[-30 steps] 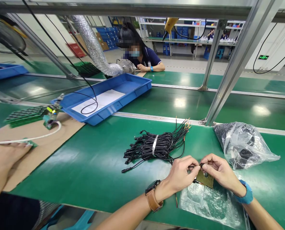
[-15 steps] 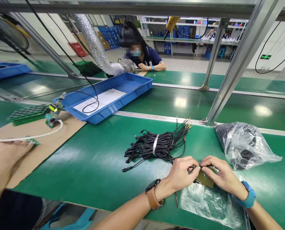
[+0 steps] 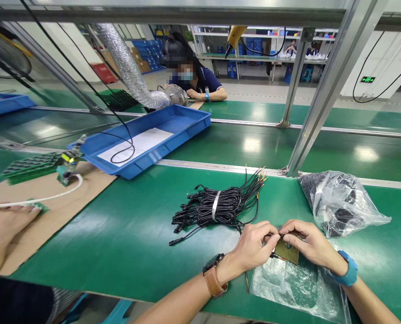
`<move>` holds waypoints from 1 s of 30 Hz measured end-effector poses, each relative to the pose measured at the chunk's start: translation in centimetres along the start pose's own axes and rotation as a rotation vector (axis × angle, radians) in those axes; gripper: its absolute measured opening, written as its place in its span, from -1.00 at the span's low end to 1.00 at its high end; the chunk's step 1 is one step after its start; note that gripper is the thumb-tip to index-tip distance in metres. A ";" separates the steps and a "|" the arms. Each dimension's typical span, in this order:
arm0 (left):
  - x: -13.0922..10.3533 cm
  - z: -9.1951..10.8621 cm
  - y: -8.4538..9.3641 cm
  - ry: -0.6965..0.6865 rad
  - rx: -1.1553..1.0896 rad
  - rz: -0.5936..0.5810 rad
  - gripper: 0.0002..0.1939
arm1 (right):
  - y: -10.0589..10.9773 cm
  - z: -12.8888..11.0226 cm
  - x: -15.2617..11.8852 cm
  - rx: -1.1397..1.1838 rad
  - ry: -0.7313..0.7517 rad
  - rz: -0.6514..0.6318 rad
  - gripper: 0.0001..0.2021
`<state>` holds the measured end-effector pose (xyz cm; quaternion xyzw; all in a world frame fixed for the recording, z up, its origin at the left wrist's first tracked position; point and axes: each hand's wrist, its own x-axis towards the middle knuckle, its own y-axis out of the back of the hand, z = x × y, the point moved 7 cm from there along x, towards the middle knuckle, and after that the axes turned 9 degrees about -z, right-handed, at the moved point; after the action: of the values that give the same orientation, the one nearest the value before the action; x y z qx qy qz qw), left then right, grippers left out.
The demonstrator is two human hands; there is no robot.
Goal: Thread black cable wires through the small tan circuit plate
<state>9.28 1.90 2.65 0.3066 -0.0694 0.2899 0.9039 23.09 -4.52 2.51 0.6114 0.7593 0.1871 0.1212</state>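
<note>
Left hand (image 3: 256,244) and right hand (image 3: 306,243) pinch a black cable (image 3: 270,234) between nearly meeting fingertips; a brown piece (image 3: 290,255) sits just below, the cable bundle (image 3: 230,203) off left.

Worktop (image 3: 119,252), near right: flat bag (image 3: 298,290), small plate (image 3: 290,255) at its far edge. Left hand (image 3: 258,245) and right hand (image 3: 306,240) side by side over plate, thin cable (image 3: 271,234) between fingertips. Cable bundle (image 3: 225,204) beyond left hand, to its left. Stuffed bag (image 3: 340,204) behind right hand, right of bundle. Post (image 3: 318,94) foot behind, between bundle and stuffed bag. Tray (image 3: 168,150) back left, paper (image 3: 153,137) in it. Cardboard (image 3: 68,202) far left: co-worker's hand (image 3: 13,220) over it, stacked racks (image 3: 28,168) at its back. Another person (image 3: 210,83) behind tray, duct (image 3: 126,63) to left.
</note>
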 end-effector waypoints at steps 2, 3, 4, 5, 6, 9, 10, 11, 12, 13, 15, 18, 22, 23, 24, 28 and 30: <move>0.0 -0.1 -0.1 0.009 0.001 0.004 -0.81 | 0.0 0.1 0.0 0.004 -0.015 0.006 -0.86; -0.1 -0.2 -0.1 0.013 0.002 0.009 -0.81 | -0.1 0.1 0.0 -0.003 -0.018 0.010 -0.86; -0.1 -0.3 -0.1 0.015 0.005 0.015 -0.81 | -0.1 0.0 0.0 -0.014 -0.015 0.015 -0.86; -0.1 -0.3 0.0 0.020 0.008 0.020 -0.81 | -0.1 -0.2 0.1 -0.028 -0.009 0.023 -0.87; -0.1 -0.4 0.0 0.026 0.010 0.023 -0.81 | -0.1 -0.3 0.1 -0.040 -0.002 0.033 -0.87; 0.0 -0.7 -0.1 0.055 -0.002 -0.005 -0.84 | -0.2 -0.3 0.2 -0.046 0.005 0.069 -0.86; 0.0 -0.7 -0.2 0.068 -0.011 -0.035 -0.88 | -0.2 -0.2 0.2 -0.041 -0.001 0.083 -0.85; 0.1 -0.8 -0.2 0.080 -0.021 -0.069 -0.94 | -0.1 0.0 0.2 -0.038 -0.011 0.099 -0.84; 0.1 -0.8 -0.2 0.090 -0.030 -0.108 -0.94 | -0.1 0.3 0.2 -0.037 -0.020 0.114 -0.84; 0.2 -0.9 -0.3 0.096 -0.037 -0.148 -0.85 | 0.0 0.5 0.1 -0.037 -0.029 0.129 -0.83; 0.3 -1.1 0.0 0.097 -0.033 -0.196 -0.75 | 0.2 1.0 0.0 -0.039 -0.046 0.148 -0.83; 0.6 -1.5 0.6 0.057 0.006 -0.174 -0.90 | 0.3 1.6 -0.1 -0.030 -0.070 0.153 -0.81; 0.5 -2.2 0.7 0.011 0.081 -0.096 -0.89 | -0.1 1.6 0.0 -0.038 -0.067 0.162 -0.79; 0.3 -2.3 0.5 0.008 0.107 -0.082 -0.88 | -0.3 1.5 0.1 -0.046 -0.052 0.162 -0.79; 0.2 -2.4 0.3 0.005 0.135 -0.070 -0.88 | -0.6 1.3 0.2 -0.056 -0.034 0.160 -0.79; -0.2 -2.2 -0.3 -0.020 0.213 -0.051 -0.86 | -1.5 0.6 0.5 -0.095 0.045 0.177 -0.83; -0.3 -2.2 -0.5 -0.016 0.215 -0.060 -0.85 | -1.8 0.3 0.6 -0.127 0.084 0.206 -0.85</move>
<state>9.17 2.75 0.55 0.4060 -0.0358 0.2658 0.8736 21.52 -4.22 1.49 0.6690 0.6833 0.2718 0.1079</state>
